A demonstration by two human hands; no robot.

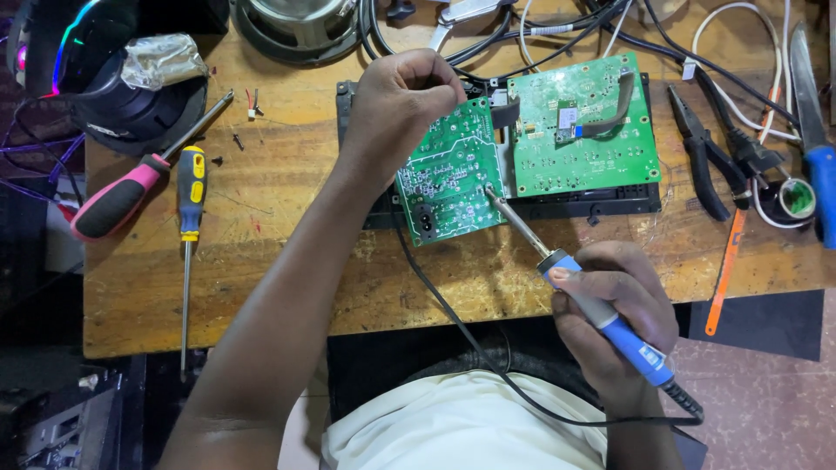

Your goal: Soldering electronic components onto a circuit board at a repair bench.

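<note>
Both hands are engaged: the left hand (396, 104) is closed in a pinch at the upper edge of the smaller green circuit board (451, 174), tilting it up off the black chassis (610, 202) beneath, while the right hand (614, 318) is wrapped fully around the blue handle of a soldering iron (582, 298). Tip of the iron rests at the board's right edge, about mid-height; whether it touches a joint cannot be told. Judged from this, the step in hand is soldering work on the raised board, and the next move calls for a steady tip and a firm hold on the tilted board. A larger green circuit board (582, 122) lies flat just beside it on the same chassis, joined by brown ribbon cables. The iron's black cord (470, 339) trails off the wooden surface (287, 261) toward the person. Left of the work lie a yellow-handled screwdriver (189, 226) and a pink-handled one (131, 190); to the right, black pliers (704, 165), an orange blade (724, 271) and a blue-handled knife (814, 130).
</note>
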